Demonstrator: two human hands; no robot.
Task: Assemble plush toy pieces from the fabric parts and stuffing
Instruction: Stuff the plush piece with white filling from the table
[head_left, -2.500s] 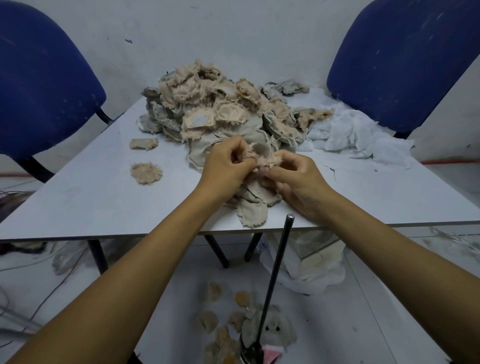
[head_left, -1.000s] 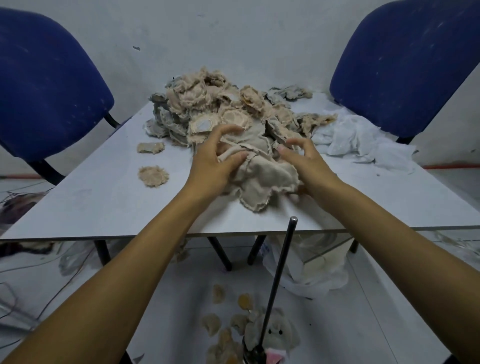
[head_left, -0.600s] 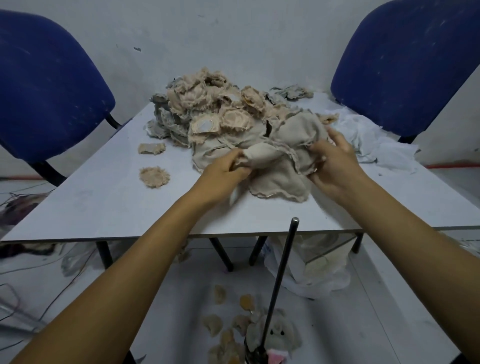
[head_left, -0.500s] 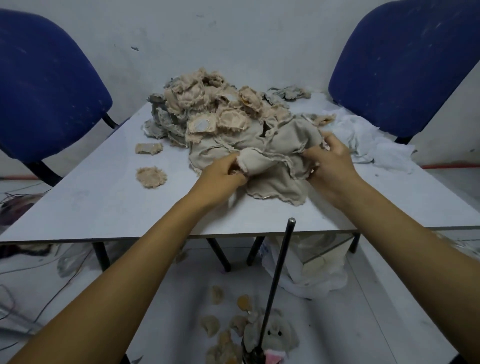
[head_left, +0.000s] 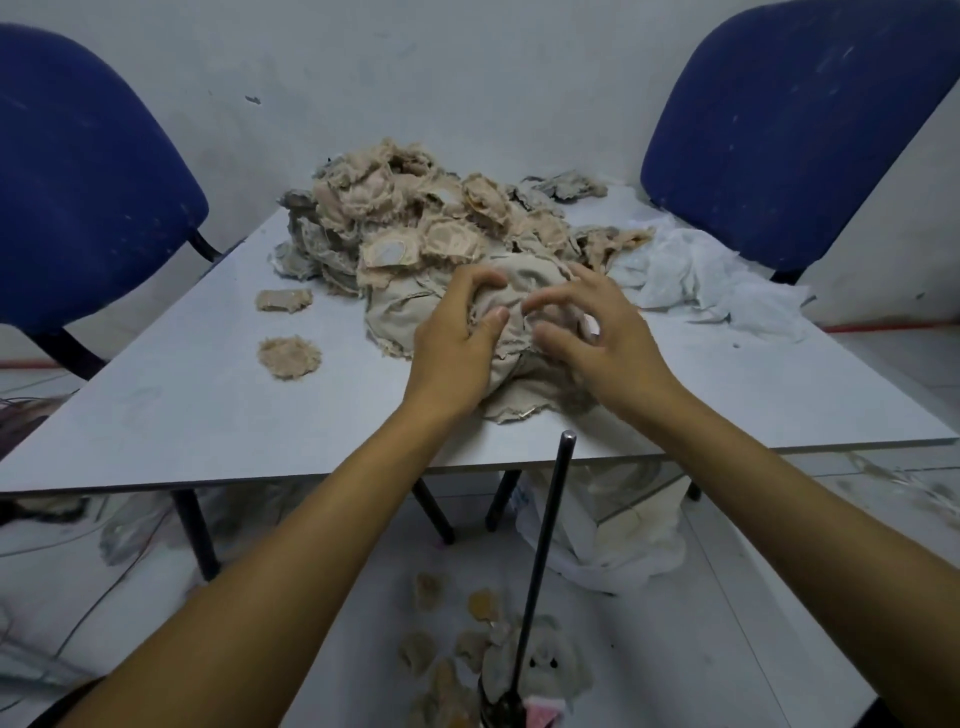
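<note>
A crumpled beige fabric bundle (head_left: 524, 384) lies on the white table (head_left: 208, 410) in front of a big pile of frayed tan and grey fabric pieces (head_left: 405, 213). My left hand (head_left: 457, 338) presses down on the bundle's left side, its thumb and curled fingers pinching the cloth. My right hand (head_left: 602, 338) is over the bundle's right side with its fingers spread and bent; it is blurred, and it holds nothing that I can see. White stuffing material (head_left: 696, 275) is heaped at the right of the pile.
Two loose tan pieces (head_left: 289, 356) (head_left: 284, 300) lie left of the pile. Blue chairs stand at the back left (head_left: 88, 197) and back right (head_left: 779, 135). A black rod (head_left: 545, 545) rises near the table's front edge. On the floor are a plush toy (head_left: 550, 670), scattered pieces and a white bag (head_left: 623, 525).
Both hands went from working a small piece to grabbing the large beige bundle, lifting and turning it. Now it is pushed down flat, and my right hand has loosened its grip.
</note>
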